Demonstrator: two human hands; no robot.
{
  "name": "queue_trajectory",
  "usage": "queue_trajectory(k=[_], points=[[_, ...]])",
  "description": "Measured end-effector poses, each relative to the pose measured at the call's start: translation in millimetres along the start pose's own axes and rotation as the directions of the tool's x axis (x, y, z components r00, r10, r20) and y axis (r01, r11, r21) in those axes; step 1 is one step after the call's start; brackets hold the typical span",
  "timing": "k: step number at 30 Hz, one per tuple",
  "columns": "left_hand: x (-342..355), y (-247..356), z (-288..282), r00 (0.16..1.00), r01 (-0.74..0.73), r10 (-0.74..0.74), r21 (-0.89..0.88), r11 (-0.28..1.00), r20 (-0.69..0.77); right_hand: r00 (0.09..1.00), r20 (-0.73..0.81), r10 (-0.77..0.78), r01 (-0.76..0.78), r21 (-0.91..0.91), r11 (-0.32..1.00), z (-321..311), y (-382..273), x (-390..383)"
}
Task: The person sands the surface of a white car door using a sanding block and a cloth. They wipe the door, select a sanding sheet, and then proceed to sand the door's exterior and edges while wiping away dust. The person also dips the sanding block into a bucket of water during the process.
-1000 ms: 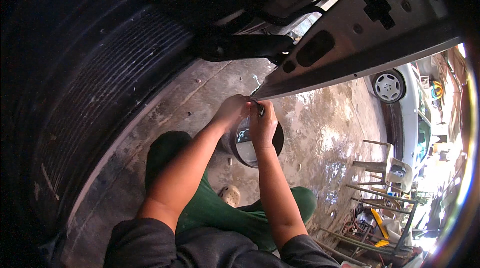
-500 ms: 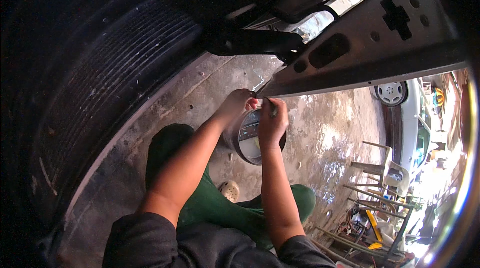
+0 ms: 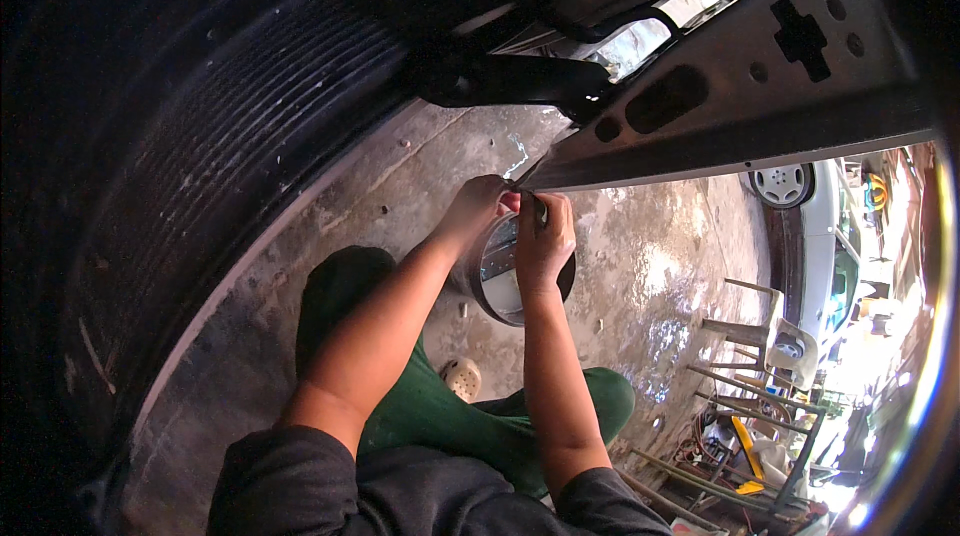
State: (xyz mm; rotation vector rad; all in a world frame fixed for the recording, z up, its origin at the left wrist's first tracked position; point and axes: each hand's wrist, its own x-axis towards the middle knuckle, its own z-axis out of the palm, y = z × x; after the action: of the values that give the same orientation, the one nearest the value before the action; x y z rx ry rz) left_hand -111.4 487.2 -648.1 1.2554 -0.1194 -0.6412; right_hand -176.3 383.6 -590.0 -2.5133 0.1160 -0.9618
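Observation:
My left hand (image 3: 478, 208) and my right hand (image 3: 545, 234) meet at the narrow lower corner of a grey metal car panel (image 3: 740, 86) with round, oval and cross-shaped cut-outs. The fingers of both are bent and pinched together right at that edge. Whatever lies between them is hidden, and the left one is a little blurred. Just below my hands, a round dark-rimmed bucket (image 3: 500, 296) stands on the floor, with pale liquid and a reflection in it. Part of its rim is behind my right hand.
A large dark ribbed curved surface (image 3: 250, 106) fills the left. A black arm (image 3: 530, 81) reaches toward the panel. On the wet concrete floor (image 3: 660, 236) are a pale chair (image 3: 790, 346), metal frames and a yellow tool (image 3: 745, 451). A silver car (image 3: 820, 236) stands at right.
Both hands stay at the panel's corner, with only slight shifts of the fingers. The whole view has moved very slightly.

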Motion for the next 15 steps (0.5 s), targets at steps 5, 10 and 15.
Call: queue_trajectory(k=[5,10,15], points=[[-3,-4,2,0.978,0.130,-0.166,-0.253,0.959,-0.124,0.998,0.053,0.022,-0.019,-0.053,0.998,7,1,-3],[-1,-1,-8,0.987,0.086,-0.108,-0.173,0.981,-0.118,0.999,0.001,0.051,-0.051,-0.012,0.999,16,5,-11],[3,-4,-14,0.983,0.141,-0.153,-0.117,0.983,-0.104,0.994,-0.021,0.107,-0.107,0.005,0.994,5,7,2]])
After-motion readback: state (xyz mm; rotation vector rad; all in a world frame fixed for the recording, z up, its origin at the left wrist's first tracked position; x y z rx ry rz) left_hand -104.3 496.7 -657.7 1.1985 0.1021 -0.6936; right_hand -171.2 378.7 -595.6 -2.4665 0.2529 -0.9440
